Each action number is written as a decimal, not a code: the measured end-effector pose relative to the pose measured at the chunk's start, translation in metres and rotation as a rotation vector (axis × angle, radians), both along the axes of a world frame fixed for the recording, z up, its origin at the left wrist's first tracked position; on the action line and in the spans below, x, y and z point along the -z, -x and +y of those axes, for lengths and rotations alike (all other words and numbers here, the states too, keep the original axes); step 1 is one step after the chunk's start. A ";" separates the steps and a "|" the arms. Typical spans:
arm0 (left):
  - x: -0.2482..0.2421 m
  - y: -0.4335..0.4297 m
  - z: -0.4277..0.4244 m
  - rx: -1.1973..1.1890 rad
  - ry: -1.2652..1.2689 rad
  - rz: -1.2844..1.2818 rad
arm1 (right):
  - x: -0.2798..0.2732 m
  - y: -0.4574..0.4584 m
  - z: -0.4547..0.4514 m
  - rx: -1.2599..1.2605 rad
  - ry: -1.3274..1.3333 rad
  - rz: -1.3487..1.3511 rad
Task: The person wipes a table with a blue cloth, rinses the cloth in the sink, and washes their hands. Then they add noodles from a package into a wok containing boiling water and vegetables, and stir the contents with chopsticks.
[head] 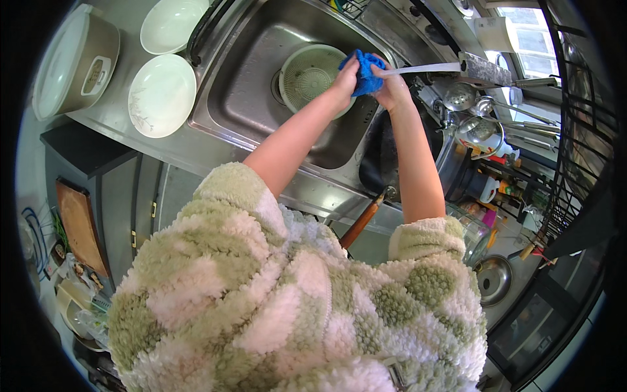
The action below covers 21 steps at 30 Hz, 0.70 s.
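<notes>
Both my hands grip a bunched blue cloth (368,73) above the steel sink basin (240,93). My left hand (347,78) holds its left side, and my right hand (392,88) holds its right side. A white stream of water (426,68) runs from the faucet (485,68) onto my right hand and the cloth. Below and left of my hands, a pale round plastic colander (306,81) sits in the basin, partly covered by my left forearm. The inside of the cloth is hidden by my fingers.
A dark pan (377,166) with a wooden handle (362,220) lies at the right basin. White bowls (161,95) and a lidded pot (90,73) stand on the left counter. Skimmers and ladles (482,105) hang at right, near a black wire rack (583,127).
</notes>
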<state>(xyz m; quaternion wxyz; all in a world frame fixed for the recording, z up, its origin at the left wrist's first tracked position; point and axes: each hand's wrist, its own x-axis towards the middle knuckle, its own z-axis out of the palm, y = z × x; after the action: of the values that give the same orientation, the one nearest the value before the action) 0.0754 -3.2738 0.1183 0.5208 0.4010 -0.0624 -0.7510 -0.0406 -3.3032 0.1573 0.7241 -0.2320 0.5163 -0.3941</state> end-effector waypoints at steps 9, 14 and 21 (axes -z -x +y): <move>0.044 -0.004 -0.003 -0.099 -0.151 -0.019 | -0.053 -0.002 0.026 -0.108 0.122 -0.043; 0.059 -0.020 0.005 0.238 -0.172 0.132 | -0.058 0.000 0.035 0.040 0.154 -0.114; 0.028 -0.050 0.006 -0.096 0.155 -0.329 | -0.036 0.020 0.047 0.062 0.279 0.288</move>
<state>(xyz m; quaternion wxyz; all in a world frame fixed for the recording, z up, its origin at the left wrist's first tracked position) 0.1254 -3.2682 0.0903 0.5681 0.4795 -0.1853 -0.6427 -0.0608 -3.2562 0.1932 0.5910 -0.3681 0.5620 -0.4466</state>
